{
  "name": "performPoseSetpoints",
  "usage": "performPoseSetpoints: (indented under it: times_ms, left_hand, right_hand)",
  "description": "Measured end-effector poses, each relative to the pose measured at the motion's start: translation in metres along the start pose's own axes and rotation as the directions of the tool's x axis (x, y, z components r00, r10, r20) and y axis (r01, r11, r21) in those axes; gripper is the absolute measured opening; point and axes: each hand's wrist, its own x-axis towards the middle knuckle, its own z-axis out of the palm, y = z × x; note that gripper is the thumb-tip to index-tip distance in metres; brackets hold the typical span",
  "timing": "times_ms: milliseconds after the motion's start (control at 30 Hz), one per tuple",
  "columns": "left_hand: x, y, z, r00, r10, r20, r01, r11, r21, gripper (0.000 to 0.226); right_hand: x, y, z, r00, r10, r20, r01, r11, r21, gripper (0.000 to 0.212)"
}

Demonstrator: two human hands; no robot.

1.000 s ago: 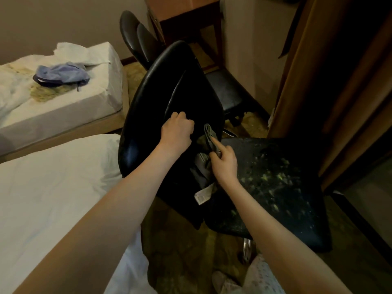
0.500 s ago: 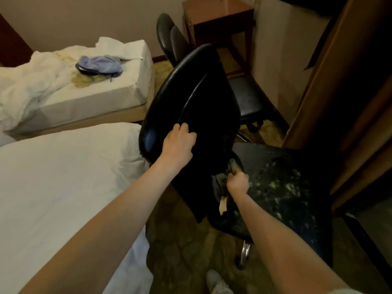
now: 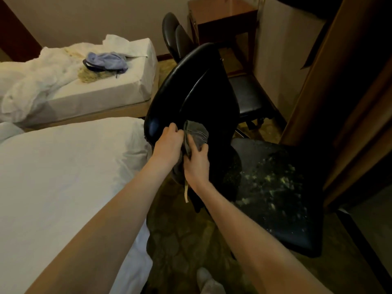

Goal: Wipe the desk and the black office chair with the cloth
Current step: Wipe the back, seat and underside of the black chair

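The black office chair [image 3: 197, 90] stands in front of me with its glossy backrest turned toward me. Its seat [image 3: 275, 187] on the right is speckled with pale crumbs. My left hand [image 3: 167, 143] grips the lower left edge of the backrest. My right hand [image 3: 196, 164] holds a grey cloth [image 3: 196, 132] bunched against the back of the backrest, right beside my left hand. A pale label strip hangs from the cloth below my wrist. The wooden desk [image 3: 222, 11] stands at the far wall.
A white bed [image 3: 63, 177] fills the left side, close against the chair. A second bed [image 3: 95, 85] behind it carries a blue bag [image 3: 106, 61]. Another dark chair [image 3: 248, 96] sits under the desk. A brown curtain [image 3: 350, 92] hangs on the right. Patterned carpet lies below.
My right hand has carried the cloth up from the base of the backrest to beside my left hand. The left hand keeps its grip on the backrest edge.
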Motion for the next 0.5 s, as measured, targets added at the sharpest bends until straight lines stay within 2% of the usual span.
performPoseSetpoints:
  times_ms: [67, 167, 267, 300, 367, 433, 500]
  left_hand:
    - [-0.004, 0.000, 0.000, 0.999, 0.026, 0.034, -0.027, 1.000, 0.013, 0.036]
    - [-0.004, -0.004, -0.002, 0.996, 0.077, 0.046, -0.078, 0.996, 0.035, 0.037]
    - [-0.004, -0.009, 0.000, 0.985, 0.161, 0.057, -0.164, 0.985, 0.053, 0.034]
    - [-0.002, -0.012, 0.001, 0.979, 0.196, 0.048, -0.199, 0.978, 0.057, 0.034]
    - [0.003, -0.015, 0.004, 0.965, 0.256, 0.053, -0.259, 0.963, 0.070, 0.035]
    - [0.009, -0.011, 0.005, 0.950, 0.304, 0.068, -0.310, 0.945, 0.106, 0.036]
    - [0.013, -0.007, 0.009, 0.946, 0.316, 0.071, -0.323, 0.937, 0.131, 0.036]
  right_hand:
    - [-0.009, 0.021, 0.014, 0.999, 0.036, 0.001, -0.036, 0.998, -0.042, 0.059]
    - [-0.010, 0.062, 0.014, 0.966, 0.259, -0.006, -0.259, 0.965, -0.050, 0.055]
    - [-0.007, 0.118, -0.004, 0.852, 0.492, 0.178, -0.424, 0.848, -0.317, 0.039]
    - [-0.008, 0.128, -0.012, 0.809, 0.551, 0.205, -0.467, 0.814, -0.346, 0.036]
    - [-0.009, 0.137, -0.024, 0.778, 0.605, 0.171, -0.546, 0.785, -0.293, 0.036]
    - [-0.006, 0.134, -0.032, 0.799, 0.594, 0.093, -0.570, 0.797, -0.198, 0.040]
    - [0.002, 0.121, -0.035, 0.842, 0.538, 0.043, -0.538, 0.843, -0.014, 0.043]
